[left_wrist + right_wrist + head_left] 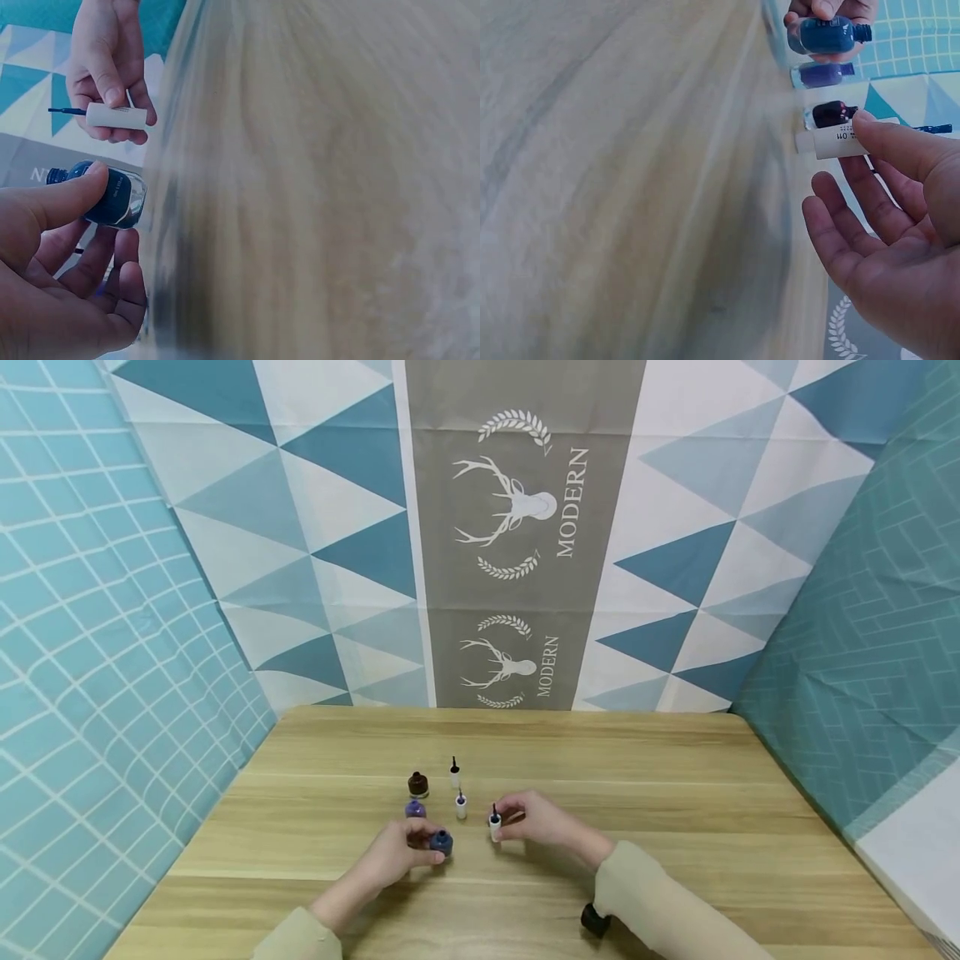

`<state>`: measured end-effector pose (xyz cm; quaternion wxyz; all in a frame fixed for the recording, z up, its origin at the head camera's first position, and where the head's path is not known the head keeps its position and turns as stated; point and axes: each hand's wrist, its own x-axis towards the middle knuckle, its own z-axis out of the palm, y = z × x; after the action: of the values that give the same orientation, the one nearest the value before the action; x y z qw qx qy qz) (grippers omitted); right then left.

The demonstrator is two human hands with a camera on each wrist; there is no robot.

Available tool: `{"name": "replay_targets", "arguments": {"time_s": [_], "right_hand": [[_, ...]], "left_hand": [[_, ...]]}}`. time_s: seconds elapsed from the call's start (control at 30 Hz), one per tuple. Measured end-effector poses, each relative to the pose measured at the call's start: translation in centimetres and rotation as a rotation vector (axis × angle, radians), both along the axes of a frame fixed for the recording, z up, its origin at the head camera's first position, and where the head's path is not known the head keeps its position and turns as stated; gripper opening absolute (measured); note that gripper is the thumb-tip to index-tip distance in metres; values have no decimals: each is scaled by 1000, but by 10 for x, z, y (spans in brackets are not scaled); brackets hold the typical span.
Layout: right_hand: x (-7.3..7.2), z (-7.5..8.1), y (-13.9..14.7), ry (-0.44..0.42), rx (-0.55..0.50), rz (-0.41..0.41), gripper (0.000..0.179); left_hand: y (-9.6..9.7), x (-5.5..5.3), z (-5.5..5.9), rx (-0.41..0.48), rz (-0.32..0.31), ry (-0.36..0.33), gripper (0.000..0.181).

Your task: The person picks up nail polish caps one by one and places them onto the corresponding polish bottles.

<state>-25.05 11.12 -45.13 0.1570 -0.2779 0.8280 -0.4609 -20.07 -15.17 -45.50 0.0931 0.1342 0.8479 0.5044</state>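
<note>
My left hand (396, 854) pinches an uncapped bottle of dark blue nail polish (441, 842) between thumb and fingers, its neck upward in the head view. Across from it, my right hand (531, 817) pinches a white nail polish cap (495, 828), whose blue-coated brush (933, 129) points up in the head view. The bottle and this cap are apart. Just beyond the left hand stands an open purple nail polish bottle (415, 809), and behind that a dark brown-red one (417, 786). Two more white caps, a nearer one (461, 808) and a farther one (455, 776), stand brush-up between the hands.
The wooden table (675, 793) runs back to a patterned cloth wall (517, 652). Blue tiled cloth (112, 635) borders its left side, green cloth (862, 677) its right. A black object (596, 920) shows beside the right sleeve.
</note>
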Motion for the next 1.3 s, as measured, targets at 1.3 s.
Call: {"name": "replay_targets", "arguments": {"time_s": [1.3], "right_hand": [[27,92,88,167,-49,-217,36]], "left_hand": [[26,9,73,51,12,114,31]]}}
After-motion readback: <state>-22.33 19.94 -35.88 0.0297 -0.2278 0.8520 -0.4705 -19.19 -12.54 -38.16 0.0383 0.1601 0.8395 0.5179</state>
